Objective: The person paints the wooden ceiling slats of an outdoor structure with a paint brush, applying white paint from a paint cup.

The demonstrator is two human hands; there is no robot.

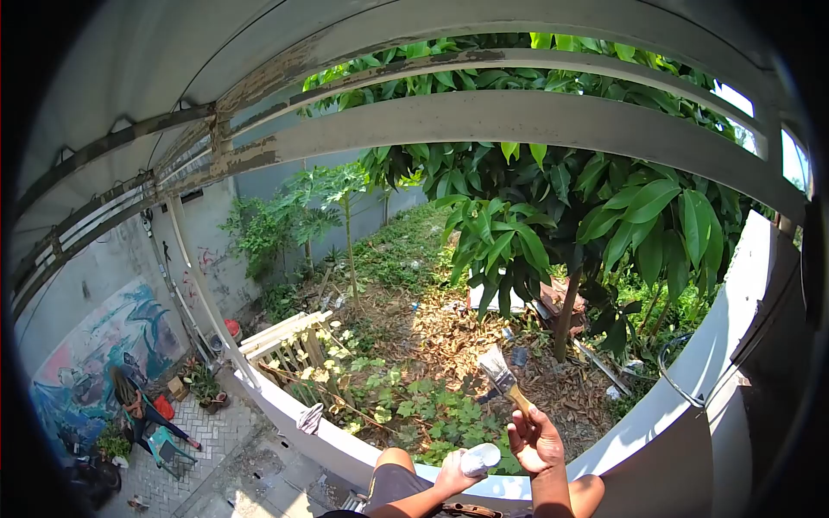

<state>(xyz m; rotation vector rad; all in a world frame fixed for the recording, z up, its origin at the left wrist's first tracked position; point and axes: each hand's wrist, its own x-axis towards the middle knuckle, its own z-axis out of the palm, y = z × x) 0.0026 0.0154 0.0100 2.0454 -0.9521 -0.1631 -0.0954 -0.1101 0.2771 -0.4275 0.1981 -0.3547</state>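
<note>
The brush [501, 376] is grasped at its handle by the right hand [537, 442], bristles upward; a white object [481, 459] is gripped nearby by the left hand [452, 476]. Brush handling seems in hand; next, steady control would be required.

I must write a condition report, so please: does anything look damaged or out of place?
Yes: the lowest overhead beam has brown, worn-looking patches near its left end, unlike its smooth pale middle. A crumpled cloth also lies loose on the ledge.
</note>
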